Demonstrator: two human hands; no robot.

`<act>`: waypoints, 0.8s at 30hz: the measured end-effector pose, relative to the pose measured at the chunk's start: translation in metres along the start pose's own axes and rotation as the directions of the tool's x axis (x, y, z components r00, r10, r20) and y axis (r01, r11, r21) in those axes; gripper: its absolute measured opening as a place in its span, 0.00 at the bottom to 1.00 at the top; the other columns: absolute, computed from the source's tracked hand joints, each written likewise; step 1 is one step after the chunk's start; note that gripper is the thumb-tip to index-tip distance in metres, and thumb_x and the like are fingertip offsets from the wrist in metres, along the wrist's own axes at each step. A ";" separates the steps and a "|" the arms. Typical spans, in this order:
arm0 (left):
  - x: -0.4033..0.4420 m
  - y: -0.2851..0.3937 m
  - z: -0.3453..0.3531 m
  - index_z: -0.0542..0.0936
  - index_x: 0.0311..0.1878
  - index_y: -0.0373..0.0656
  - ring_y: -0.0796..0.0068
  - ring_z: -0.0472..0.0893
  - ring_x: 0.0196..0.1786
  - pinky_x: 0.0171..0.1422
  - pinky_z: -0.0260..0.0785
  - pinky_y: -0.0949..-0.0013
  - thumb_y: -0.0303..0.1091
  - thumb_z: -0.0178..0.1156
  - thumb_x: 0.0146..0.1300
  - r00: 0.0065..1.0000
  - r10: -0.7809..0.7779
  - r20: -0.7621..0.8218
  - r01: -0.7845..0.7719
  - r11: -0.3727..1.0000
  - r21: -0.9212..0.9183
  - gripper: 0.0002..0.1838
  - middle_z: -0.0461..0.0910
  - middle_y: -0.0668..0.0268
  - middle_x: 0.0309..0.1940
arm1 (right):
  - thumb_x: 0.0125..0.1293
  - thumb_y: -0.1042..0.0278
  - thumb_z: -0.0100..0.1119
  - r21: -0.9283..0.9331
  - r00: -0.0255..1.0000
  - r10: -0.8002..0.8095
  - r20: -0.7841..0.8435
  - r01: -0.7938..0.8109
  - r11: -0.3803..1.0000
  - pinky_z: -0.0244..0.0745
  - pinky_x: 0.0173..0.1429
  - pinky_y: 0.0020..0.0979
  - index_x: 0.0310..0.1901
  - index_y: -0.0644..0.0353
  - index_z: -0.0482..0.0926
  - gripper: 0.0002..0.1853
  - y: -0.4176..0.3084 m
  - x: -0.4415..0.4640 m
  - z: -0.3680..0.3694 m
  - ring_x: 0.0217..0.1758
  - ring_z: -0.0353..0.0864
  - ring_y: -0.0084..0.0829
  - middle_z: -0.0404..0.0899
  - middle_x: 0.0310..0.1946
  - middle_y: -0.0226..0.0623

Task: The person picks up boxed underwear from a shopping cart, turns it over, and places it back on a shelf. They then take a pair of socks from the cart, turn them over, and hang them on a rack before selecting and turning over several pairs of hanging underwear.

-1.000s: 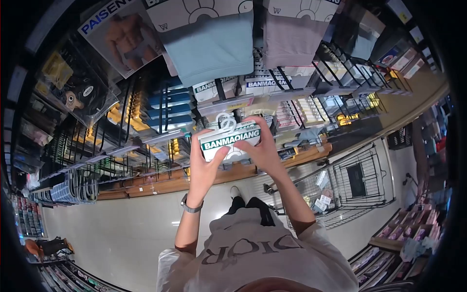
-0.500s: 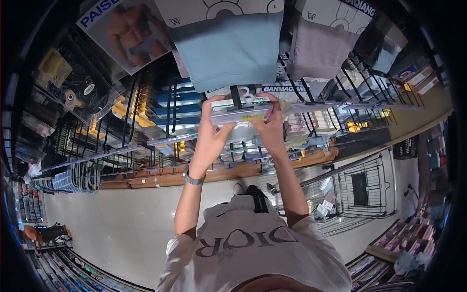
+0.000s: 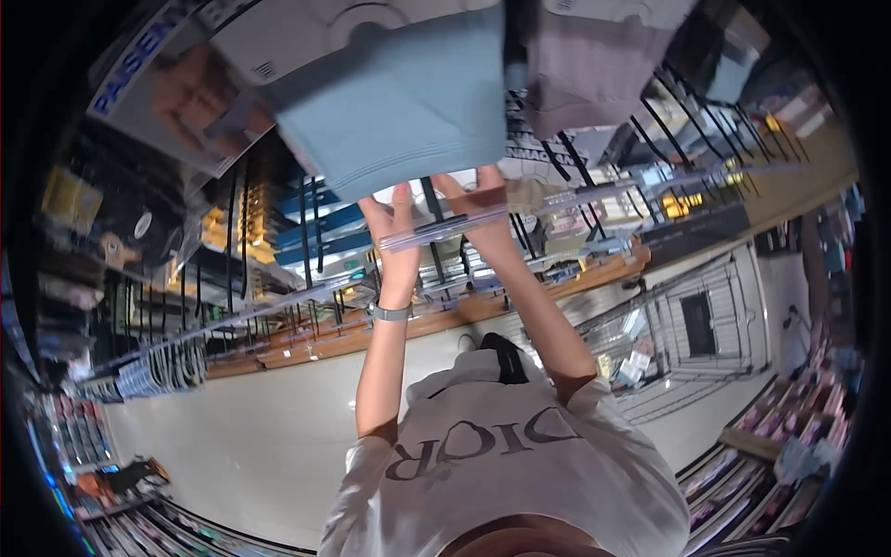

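Observation:
My left hand (image 3: 390,223), with a watch (image 3: 390,314) on its wrist, is closed at the left side of a white package (image 3: 418,193). At the package's right side, my right hand (image 3: 475,215) is closed too, partly behind a clear price strip (image 3: 444,228). A black display hook (image 3: 434,209) runs between the hands. Just above them hangs a light blue pair of underwear (image 3: 394,102) on a white card, which hides the package's upper part. Motion blur softens the fingers, and no print on the package is legible.
Mauve underwear (image 3: 594,79) hangs at the upper right, and a printed underwear box (image 3: 186,102) at the upper left. Rows of black hooks cross the rack. Behind my right arm stands a wire shopping cart (image 3: 705,325) with packets inside. Shelves (image 3: 780,464) line the lower right.
Both hands have moved up and farther into the rack, the package now mostly under the blue underwear. The price strip has come in front of my hands, and the view has tilted.

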State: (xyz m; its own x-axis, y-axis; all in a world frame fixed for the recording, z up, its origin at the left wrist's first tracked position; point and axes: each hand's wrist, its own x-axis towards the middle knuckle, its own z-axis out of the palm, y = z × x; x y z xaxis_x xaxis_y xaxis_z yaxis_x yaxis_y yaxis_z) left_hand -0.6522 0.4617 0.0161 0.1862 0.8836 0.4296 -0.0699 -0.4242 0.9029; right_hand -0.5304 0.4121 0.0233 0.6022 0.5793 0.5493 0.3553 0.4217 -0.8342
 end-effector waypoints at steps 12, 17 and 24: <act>-0.132 0.013 0.034 0.48 0.80 0.34 0.46 0.59 0.76 0.80 0.53 0.45 0.37 0.60 0.74 0.973 0.203 0.113 -0.232 0.810 0.539 0.41 0.44 0.44 0.78 | 0.71 0.46 0.58 -0.266 0.939 0.213 -0.271 -0.286 0.920 0.78 0.53 0.45 0.54 0.65 0.77 0.26 -0.031 -0.115 -0.054 0.50 0.83 0.54 0.82 0.45 0.53; -0.248 0.021 0.058 0.68 0.63 0.35 0.52 0.72 0.61 0.68 0.63 0.49 0.33 0.59 0.72 0.764 0.341 0.548 -0.459 0.884 0.090 0.21 0.69 0.51 0.59 | 0.70 0.63 0.56 -0.316 0.904 0.423 -0.065 -0.421 0.850 0.77 0.56 0.44 0.50 0.62 0.77 0.13 -0.072 -0.227 -0.164 0.53 0.81 0.50 0.80 0.48 0.49; -0.359 0.018 0.109 0.75 0.58 0.41 0.56 0.81 0.45 0.53 0.72 0.60 0.29 0.47 0.78 -0.055 -0.126 0.990 0.022 0.992 0.128 0.12 0.80 0.53 0.38 | 0.57 0.85 0.53 -0.273 0.662 0.475 -0.579 -0.707 0.653 0.74 0.44 0.36 0.51 0.60 0.77 0.19 -0.103 -0.397 -0.286 0.46 0.74 0.41 0.69 0.42 0.39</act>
State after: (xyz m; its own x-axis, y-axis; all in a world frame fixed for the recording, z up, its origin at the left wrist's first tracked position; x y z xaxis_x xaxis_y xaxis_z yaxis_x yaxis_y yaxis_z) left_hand -0.6131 0.1157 -0.1238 0.9693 -0.1912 -0.1547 0.0599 -0.4262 0.9026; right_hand -0.6019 -0.0612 -0.1225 0.9818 0.1801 -0.0607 0.0011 -0.3244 -0.9459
